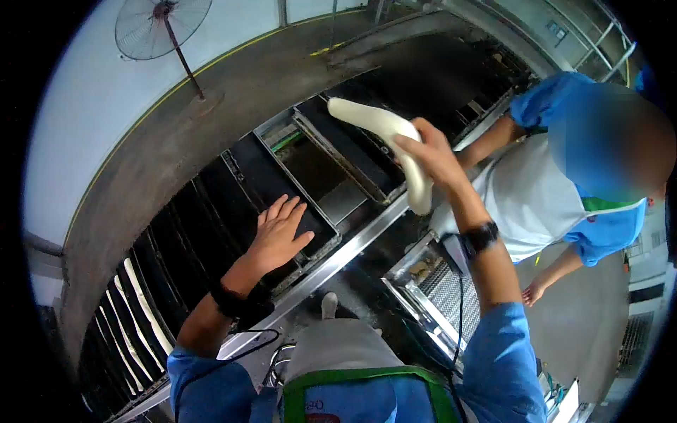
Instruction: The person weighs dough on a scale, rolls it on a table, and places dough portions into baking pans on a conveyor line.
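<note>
My right hand [430,151] is wrapped round the middle of a long, pale, dough-like strip [370,118], whose two ends droop away from the grip above the dark trays. My left hand [281,233] lies palm down with its fingers spread, on or just above a black tray [257,173]; nothing is in it. Whether it touches the tray is hard to tell. Similar pale strips [147,303] lie lengthwise in the black trays at the lower left.
A metal rail [331,261] runs along the near side of the trays. A co-worker [522,197] in blue and white stands at the right, beside a metal-framed mesh stand [451,299]. A large fan [163,10] stands by the far wall.
</note>
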Demonstrator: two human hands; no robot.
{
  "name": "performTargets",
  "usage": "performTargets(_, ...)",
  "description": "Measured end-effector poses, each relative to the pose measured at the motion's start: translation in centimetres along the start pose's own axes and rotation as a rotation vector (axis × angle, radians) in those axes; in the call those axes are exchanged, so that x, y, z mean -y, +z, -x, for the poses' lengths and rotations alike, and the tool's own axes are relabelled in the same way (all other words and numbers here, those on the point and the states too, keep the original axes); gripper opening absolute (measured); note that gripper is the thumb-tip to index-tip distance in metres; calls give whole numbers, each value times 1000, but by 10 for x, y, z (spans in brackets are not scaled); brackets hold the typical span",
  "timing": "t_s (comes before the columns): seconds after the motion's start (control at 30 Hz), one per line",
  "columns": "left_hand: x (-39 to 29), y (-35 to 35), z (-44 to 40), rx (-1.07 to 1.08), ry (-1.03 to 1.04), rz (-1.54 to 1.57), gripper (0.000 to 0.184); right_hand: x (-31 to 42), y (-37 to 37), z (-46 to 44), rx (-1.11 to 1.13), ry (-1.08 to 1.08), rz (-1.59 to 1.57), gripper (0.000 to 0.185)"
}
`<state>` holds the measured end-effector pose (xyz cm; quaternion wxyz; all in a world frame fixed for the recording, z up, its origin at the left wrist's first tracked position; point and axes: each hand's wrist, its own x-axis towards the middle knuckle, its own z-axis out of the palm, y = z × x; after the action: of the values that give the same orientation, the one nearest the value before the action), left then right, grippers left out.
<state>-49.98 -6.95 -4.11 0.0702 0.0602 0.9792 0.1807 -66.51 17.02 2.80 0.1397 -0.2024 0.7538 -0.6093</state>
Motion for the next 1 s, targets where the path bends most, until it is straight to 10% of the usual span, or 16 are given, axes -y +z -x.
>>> performTargets(0.17, -3, 15, -57, 36, -22, 29, 60, -93, 5, -78, -41, -159, 736, 55)
performTargets(0.23, 0, 29, -95, 126, -162, 106, 67, -85, -7, -75, 10, 37, 568, 58)
performTargets(0.5, -42, 76, -167, 343, -630, 939, 90, 25, -79, 12, -531, -484, 443, 75)
performTargets(0.63, -51, 88, -162, 330, -709, 932, 95, 21, -112, 48, -739, -468, 479, 63)
performTargets(0.67, -8, 111, -156, 454, -358, 937, 88, 4, -110, 57, -663, -468, 627, 51)
performTargets(0.73, -2, 126, -162, 408, -389, 961, 67, -30, -101, 81, -393, -513, 767, 38)
performTargets(0.77, -37, 113, -159, 220, -766, 977, 55, -33, -96, 107, -132, -207, 747, 38)
performTargets(0.83, -24, 103, -143, 277, 231, 164, 43, -79, -93, 152, 45, -45, 767, 34)
performTargets(0.87, -56, 88, -138, 271, -144, 790, 44, -103, -88, 180, 50, -10, 747, 33)
performTargets(0.93, -81, 92, -133, 325, -271, 1156, 46, -148, -97, 237, -64, 113, 710, 33)
performTargets(0.97, -56, 104, -135, 352, 33, 959, 48, -166, -100, 267, -61, 207, 731, 33)
performTargets(1.0, -52, 116, -153, 274, -217, 1000, 47, -185, -97, 297, -40, 301, 736, 33)
